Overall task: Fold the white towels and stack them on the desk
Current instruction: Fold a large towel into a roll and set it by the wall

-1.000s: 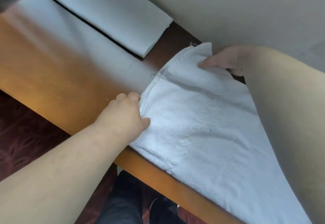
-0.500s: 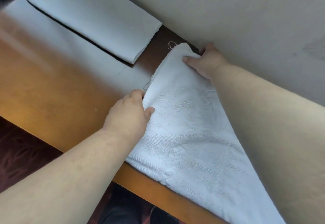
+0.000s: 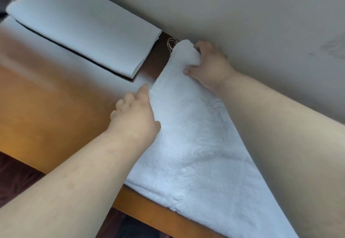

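Two hands work the towel [image 3: 196,144] spread on your desk [image 3: 46,107]: your right hand [image 3: 211,66] grips its far corner by the wall [image 3: 242,13], your left hand [image 3: 136,114] pinches its left edge. A folded towel [image 3: 84,32] lies beyond.

White towel [image 3: 190,144]; white folded towel [image 3: 84,32]; orange-brown desk [image 3: 46,107]; beige wall [image 3: 242,10].
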{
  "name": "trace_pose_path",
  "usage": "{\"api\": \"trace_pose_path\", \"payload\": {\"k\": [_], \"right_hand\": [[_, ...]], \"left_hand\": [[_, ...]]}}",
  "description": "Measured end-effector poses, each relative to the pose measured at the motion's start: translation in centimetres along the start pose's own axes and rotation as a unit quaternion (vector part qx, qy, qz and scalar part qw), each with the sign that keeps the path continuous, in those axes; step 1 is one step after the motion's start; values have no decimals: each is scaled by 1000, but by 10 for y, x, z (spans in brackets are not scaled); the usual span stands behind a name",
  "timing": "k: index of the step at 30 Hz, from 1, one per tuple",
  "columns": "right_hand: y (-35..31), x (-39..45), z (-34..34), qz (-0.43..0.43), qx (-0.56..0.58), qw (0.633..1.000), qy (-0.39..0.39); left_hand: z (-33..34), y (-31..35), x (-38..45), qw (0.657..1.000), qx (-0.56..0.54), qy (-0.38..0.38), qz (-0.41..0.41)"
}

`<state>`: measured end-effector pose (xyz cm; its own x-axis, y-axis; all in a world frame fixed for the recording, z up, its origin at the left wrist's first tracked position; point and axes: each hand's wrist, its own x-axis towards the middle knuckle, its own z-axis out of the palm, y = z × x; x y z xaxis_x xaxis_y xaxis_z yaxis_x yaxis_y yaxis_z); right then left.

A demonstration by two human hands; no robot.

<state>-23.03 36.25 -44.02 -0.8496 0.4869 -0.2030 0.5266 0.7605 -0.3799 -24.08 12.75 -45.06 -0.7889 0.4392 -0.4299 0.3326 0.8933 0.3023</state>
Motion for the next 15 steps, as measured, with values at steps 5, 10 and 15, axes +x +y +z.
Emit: {"api": "trace_pose_path", "payload": {"k": [5, 10, 15], "right_hand": [[51, -23, -9, 112, 77, 991, 0], [100, -34, -20, 158, 1, 986, -46], [109, -31, -29, 155, -21, 982, -105]], "left_hand": [[-9, 55, 49, 985, 3, 86, 152], [-3, 120, 100, 918, 65, 47, 388], [-16, 149, 141, 888, 282, -38, 361]]}}
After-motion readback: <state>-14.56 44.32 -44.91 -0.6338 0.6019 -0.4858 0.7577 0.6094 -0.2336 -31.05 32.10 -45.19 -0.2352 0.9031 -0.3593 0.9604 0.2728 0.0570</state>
